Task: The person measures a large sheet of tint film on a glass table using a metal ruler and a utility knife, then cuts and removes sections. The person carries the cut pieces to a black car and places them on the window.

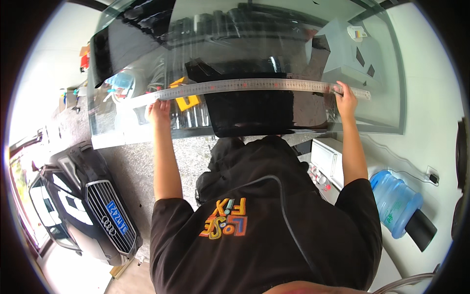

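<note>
A long steel ruler lies crosswise over the glass tabletop, curved in the wide view. Near its left end, my left hand has its fingers drawn together at the lower edge. My right hand grips across the ruler toward its other end, which sticks out beyond the fingers. Something small and dark shows by those fingertips, too small to make out. Below the ruler's middle a glossy black film sheet rests on the glass. More dark film covers the far left.
Under the glass are a yellow object and rolls. Small dark scraps lie at the far right. A parked dark car is on the left. A blue water bottle and a white cabinet stand to the right.
</note>
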A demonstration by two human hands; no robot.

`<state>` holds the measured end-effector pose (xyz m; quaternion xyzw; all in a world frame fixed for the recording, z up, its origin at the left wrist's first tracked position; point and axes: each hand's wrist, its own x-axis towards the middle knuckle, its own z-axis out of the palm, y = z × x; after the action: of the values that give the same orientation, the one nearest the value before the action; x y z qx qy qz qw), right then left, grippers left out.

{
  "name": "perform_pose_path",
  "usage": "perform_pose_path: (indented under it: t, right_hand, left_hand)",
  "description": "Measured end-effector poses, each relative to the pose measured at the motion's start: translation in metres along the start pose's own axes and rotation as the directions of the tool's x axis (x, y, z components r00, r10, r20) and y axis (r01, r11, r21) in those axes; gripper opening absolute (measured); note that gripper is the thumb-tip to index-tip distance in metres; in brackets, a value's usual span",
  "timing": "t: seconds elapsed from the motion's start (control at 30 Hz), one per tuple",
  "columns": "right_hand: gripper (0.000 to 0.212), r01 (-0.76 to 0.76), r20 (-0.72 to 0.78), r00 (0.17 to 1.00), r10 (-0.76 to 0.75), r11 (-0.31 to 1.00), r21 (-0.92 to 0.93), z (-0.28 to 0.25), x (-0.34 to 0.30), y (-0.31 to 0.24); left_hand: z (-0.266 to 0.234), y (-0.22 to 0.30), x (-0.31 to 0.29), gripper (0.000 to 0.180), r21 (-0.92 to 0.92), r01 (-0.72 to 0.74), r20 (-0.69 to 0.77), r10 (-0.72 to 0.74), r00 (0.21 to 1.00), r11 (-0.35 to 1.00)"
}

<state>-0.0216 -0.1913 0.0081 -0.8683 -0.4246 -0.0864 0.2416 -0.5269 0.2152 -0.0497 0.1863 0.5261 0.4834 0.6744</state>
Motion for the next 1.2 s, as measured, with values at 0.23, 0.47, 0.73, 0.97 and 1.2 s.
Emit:
perform_pose_path:
  t: [0.23, 0.47, 0.73, 0.97, 1.2]
  right_hand:
    - [0.054, -0.103, -0.015, 0.995, 0.102, 0.978, -0.179, 0.007, -0.015, 0.004]
    - [0.055, -0.186, 0.031, 0.981, 0.193, 0.97, -0.154, 0.008, -0.008, 0.001]
    - [0.057, -0.113, -0.009, 0.994, 0.113, 0.986, -0.125, 0.016, -0.007, 0.011]
    - [0.053, -0.1, 0.009, 0.995, 0.101, 0.993, -0.068, 0.018, -0.003, 0.022]
    - [0.053, -0.13, 0.027, 0.991, 0.133, 0.987, -0.095, 0.016, -0.004, 0.027]
  left_hand:
    - [-0.017, 0.034, 0.013, 0.037, 0.204, 0.109, 0.086, -0.129, 0.988, 0.973]
    - [-0.021, 0.078, -0.015, 0.036, 0.652, 0.097, 0.075, -0.192, 0.979, 0.752]
    - [-0.04, 0.067, -0.021, 0.016, 0.796, -0.6, 0.589, 0.33, 0.738, -0.079]
    - [0.006, 0.047, -0.025, 0.052, 0.399, -0.834, 0.914, 0.095, 0.394, -0.38]
    - [0.007, 0.04, -0.017, 0.053, 0.469, -0.792, 0.882, 0.175, 0.437, -0.39]
